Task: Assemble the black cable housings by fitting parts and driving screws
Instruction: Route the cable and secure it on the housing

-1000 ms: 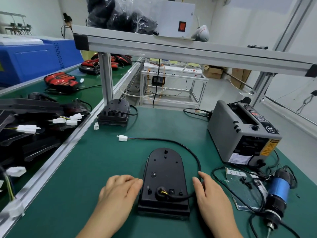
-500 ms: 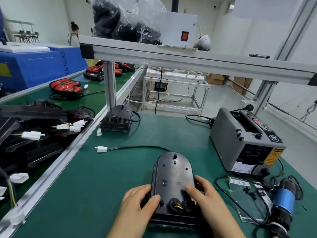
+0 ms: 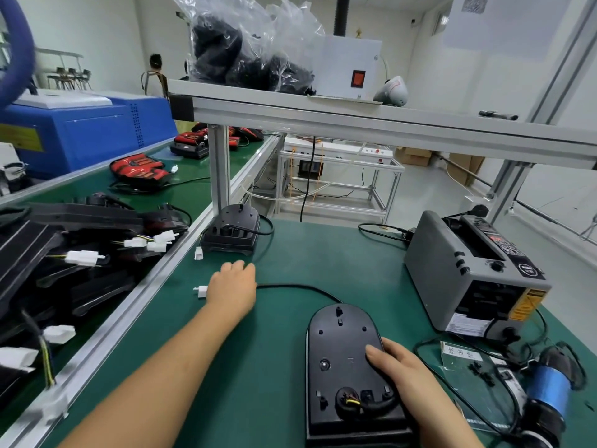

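Observation:
A black cable housing [image 3: 339, 344] lies flat on the green mat in front of me, rounded end away from me. Its black cable [image 3: 297, 287] leaves a port at the near end, passes under my right hand and curves left to a white connector [image 3: 202, 291]. My right hand [image 3: 410, 379] holds the housing's right edge, thumb lying on its top face. My left hand [image 3: 232, 287] reaches forward and grips the cable just behind the connector, fingers curled down over it. A blue electric screwdriver [image 3: 549, 391] lies at the right.
A second black housing [image 3: 232, 231] stands by the frame post farther back. The grey tape dispenser [image 3: 468, 270] sits at the right, with small black screws [image 3: 479, 371] on a clear sheet near it. A conveyor [image 3: 97, 337] piled with black parts runs along the left. A shelf rail [image 3: 355, 121] crosses overhead.
My left hand left the housing and reached forward-left to the cable's connector end. The right hand stayed on the housing's right side. The view tilted upward.

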Demonstrator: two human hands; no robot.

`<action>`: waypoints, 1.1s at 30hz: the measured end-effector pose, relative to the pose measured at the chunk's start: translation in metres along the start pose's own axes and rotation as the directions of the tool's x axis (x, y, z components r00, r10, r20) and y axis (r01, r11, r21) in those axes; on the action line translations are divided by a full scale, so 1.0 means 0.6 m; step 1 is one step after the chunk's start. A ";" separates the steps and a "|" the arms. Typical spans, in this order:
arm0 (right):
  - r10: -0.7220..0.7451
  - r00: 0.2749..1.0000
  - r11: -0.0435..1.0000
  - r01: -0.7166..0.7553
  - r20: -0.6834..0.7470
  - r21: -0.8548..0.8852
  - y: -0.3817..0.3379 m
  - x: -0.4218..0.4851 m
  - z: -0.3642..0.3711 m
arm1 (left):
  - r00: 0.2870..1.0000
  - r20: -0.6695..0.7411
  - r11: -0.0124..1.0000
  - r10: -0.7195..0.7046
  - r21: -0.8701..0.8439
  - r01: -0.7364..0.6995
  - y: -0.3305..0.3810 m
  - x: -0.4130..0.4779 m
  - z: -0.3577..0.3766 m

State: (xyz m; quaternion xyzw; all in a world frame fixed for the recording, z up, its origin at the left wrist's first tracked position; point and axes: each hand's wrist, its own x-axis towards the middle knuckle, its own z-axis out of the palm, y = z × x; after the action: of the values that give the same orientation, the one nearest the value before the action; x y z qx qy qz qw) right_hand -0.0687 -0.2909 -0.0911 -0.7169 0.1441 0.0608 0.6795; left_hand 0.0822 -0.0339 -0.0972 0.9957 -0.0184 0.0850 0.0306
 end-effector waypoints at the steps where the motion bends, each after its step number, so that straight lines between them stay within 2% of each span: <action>1: -0.003 1.000 1.000 0.003 0.011 -0.001 -0.001 -0.001 0.000 | 0.999 0.039 0.997 -0.004 0.076 0.001 -0.003 0.005 0.003; 4: -0.013 1.000 1.000 0.013 0.020 -0.002 0.002 0.002 -0.003 | 0.997 0.070 0.974 0.015 0.225 -0.030 -0.004 0.002 0.004; 6: -0.022 1.000 1.000 0.022 0.018 -0.001 0.004 0.004 -0.005 | 0.996 0.093 0.971 0.003 0.240 -0.025 0.003 -0.011 -0.009; 8: -0.032 0.999 0.999 0.032 0.000 0.003 0.008 0.008 -0.006 | 0.973 0.229 0.992 -0.034 0.122 0.006 0.007 -0.038 -0.032; 10: -0.048 0.998 0.998 0.049 -0.045 0.027 0.013 0.013 -0.007 | 0.897 0.440 0.978 0.045 -0.204 0.051 0.006 -0.076 -0.054; 11: -0.055 0.996 0.998 0.058 -0.075 0.040 0.013 0.016 -0.008 | 0.842 0.525 0.912 0.121 -0.394 0.114 0.006 -0.101 -0.060; 12: -0.058 0.993 0.996 0.064 -0.101 0.056 0.012 0.019 -0.008 | 0.810 0.552 0.810 0.198 -0.558 0.182 0.008 -0.126 -0.066; 13: -0.060 0.991 0.995 0.069 -0.118 0.068 0.011 0.022 -0.008 | 0.812 0.530 0.699 0.244 -0.677 0.231 0.012 -0.151 -0.073; 15: -0.066 0.987 0.993 0.080 -0.144 0.090 0.007 0.028 -0.004 | 0.875 0.421 0.504 0.238 -0.824 0.259 0.027 -0.194 -0.078; 17: -0.057 0.989 0.987 0.076 -0.138 0.138 0.006 0.037 0.004 | 0.939 0.299 0.416 0.170 -0.885 0.206 0.047 -0.225 -0.067; 19: -0.036 0.992 0.977 0.060 -0.120 0.204 0.007 0.045 0.019 | 0.965 0.228 0.304 0.127 -0.935 0.181 0.069 -0.250 -0.056; 23: -0.060 0.994 0.944 0.087 -0.095 0.318 0.004 0.060 0.052 | 0.947 0.321 -0.099 -0.003 -0.943 0.319 0.099 -0.267 -0.037; 25: -0.091 0.992 0.940 0.114 -0.086 0.321 -0.006 0.065 0.062 | 0.930 0.349 -0.209 -0.112 -0.923 0.322 0.102 -0.262 -0.029; 27: -0.117 0.990 0.942 0.136 -0.081 0.308 -0.019 0.067 0.069 | 0.903 0.400 -0.312 -0.156 -0.888 0.339 0.098 -0.256 -0.025; 28: -0.138 0.988 0.943 0.152 -0.068 0.295 -0.027 0.068 0.073 | 0.891 0.435 -0.371 -0.133 -0.855 0.362 0.093 -0.255 -0.026; 30: -0.179 0.983 0.950 0.183 -0.040 0.251 -0.042 0.073 0.079 | 0.862 0.505 -0.481 0.034 -0.748 0.457 0.083 -0.252 -0.038; 32: -0.183 0.983 0.962 0.180 -0.004 0.207 -0.055 0.079 0.085 | 0.832 0.526 -0.500 0.175 -0.681 0.535 0.077 -0.255 -0.054; 33: -0.162 0.986 0.969 0.154 0.027 0.195 -0.060 0.083 0.087 | 0.825 0.535 -0.511 0.183 -0.665 0.544 0.075 -0.256 -0.055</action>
State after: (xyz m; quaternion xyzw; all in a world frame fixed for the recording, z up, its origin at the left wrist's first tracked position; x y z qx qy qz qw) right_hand -0.0049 -0.2443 -0.0742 -0.6555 0.0770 0.0075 0.7512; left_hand -0.0762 -0.0716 -0.0882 0.4395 0.1155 -0.1980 0.8685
